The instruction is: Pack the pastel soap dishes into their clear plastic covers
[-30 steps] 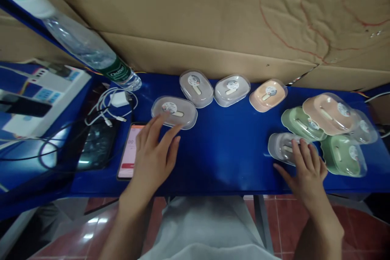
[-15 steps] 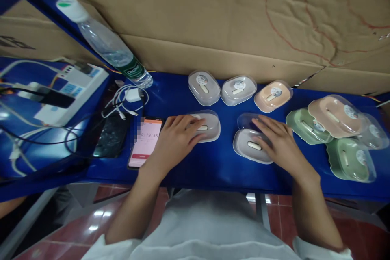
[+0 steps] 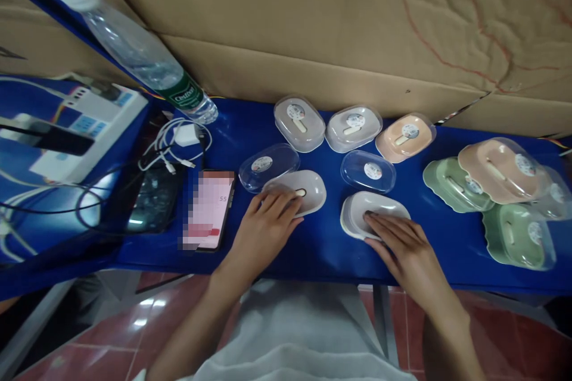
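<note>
In the head view, my left hand [image 3: 272,217] grips the left edge of a light grey oval soap dish [image 3: 315,187], fingers at its inside and thumb near the front rim. A pale oval piece shows in its middle. Behind it a clear lid [image 3: 268,168] with a round sticker lies partly beside the dish. My right hand [image 3: 397,238] is closed on a second grey soap dish [image 3: 355,214], fingertips inside and thumb at the front rim; the dish's middle is hidden. Another clear lid [image 3: 369,171] rests on the table behind that dish.
Two grey lidded soap dishes [image 3: 299,125] and a peach one [image 3: 404,137] stand along the cardboard [image 3: 286,59]. Several green, peach and clear-lidded dishes [image 3: 500,172] are stacked at right. A phone [image 3: 210,208], water bottle [image 3: 147,65], cables and power strip [image 3: 89,131] are at left.
The left dish's lid has come off and lies behind it, to the left. My right hand has moved from the right lid down into its dish.
</note>
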The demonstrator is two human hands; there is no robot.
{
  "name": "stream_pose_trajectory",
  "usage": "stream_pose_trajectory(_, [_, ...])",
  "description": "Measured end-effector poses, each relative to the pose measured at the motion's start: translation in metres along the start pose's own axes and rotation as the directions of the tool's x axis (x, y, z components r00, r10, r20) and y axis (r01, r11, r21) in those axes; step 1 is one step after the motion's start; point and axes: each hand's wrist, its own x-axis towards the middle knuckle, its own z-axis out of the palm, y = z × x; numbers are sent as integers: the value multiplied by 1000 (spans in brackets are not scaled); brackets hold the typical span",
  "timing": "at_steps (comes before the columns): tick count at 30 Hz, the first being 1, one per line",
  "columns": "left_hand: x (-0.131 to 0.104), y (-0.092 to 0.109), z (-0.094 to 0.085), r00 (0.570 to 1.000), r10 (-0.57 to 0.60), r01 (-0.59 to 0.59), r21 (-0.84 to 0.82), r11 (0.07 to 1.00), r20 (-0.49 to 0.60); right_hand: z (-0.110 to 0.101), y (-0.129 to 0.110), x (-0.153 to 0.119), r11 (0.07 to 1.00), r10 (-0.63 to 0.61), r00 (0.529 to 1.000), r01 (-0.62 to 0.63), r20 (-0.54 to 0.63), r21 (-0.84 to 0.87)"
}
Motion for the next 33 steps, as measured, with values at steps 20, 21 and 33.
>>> stream_pose_trajectory(20, [19, -35, -18, 990, -98, 107, 87, 990, -106, -27, 26, 88, 978, -164, 985, 156, -46, -135])
stream_pose_trajectory(21, [18, -35, -21, 993, -76, 83, 83, 993, -87, -31, 31, 95, 980, -168, 984, 160, -57, -114])
stream_pose_trajectory(33, [145, -122, -40, 983, 95, -114, 116, 987, 160, -19, 91, 221, 997, -68, 983, 62, 169, 44])
